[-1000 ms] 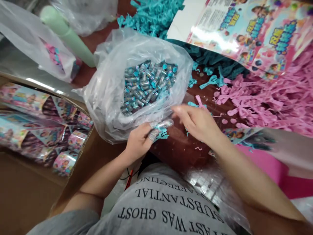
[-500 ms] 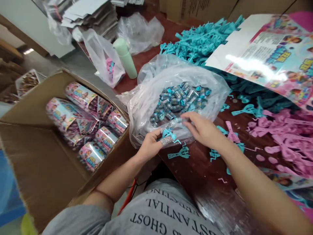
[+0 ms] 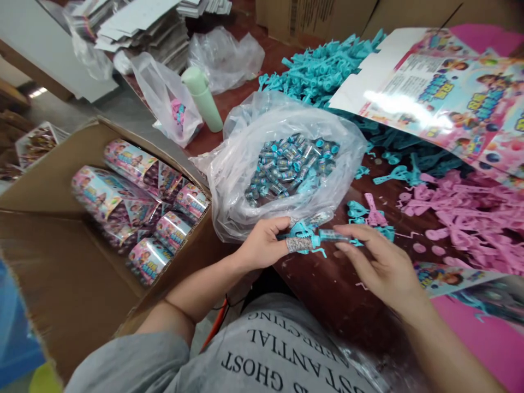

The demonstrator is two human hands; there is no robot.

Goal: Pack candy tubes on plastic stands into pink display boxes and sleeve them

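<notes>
Hands nearly meet above a dark red table (image 3: 319,305): the left hand (image 3: 264,246), thumb and finger wrapped in speckled tape, pinches a teal plastic piece (image 3: 302,229), while the right hand (image 3: 382,262) grips a small clear tube (image 3: 333,236) between thumb and fingers. Whether the tube is fully seated in the piece cannot be told. Just beyond the left hand, an open plastic bag (image 3: 229,210) holds many blue-capped vials (image 3: 286,169), all loose. Past the right hand lie a few teal pieces (image 3: 357,212) and, farther out, heaps of teal pieces (image 3: 323,71) and pink pieces (image 3: 478,224), partly under a printed card sheet (image 3: 470,98). Left of the hands, printed packs (image 3: 100,194) lie in a carton (image 3: 69,262), apparently finished; the handheld pair looks midway, with plenty of loose stock left.
</notes>
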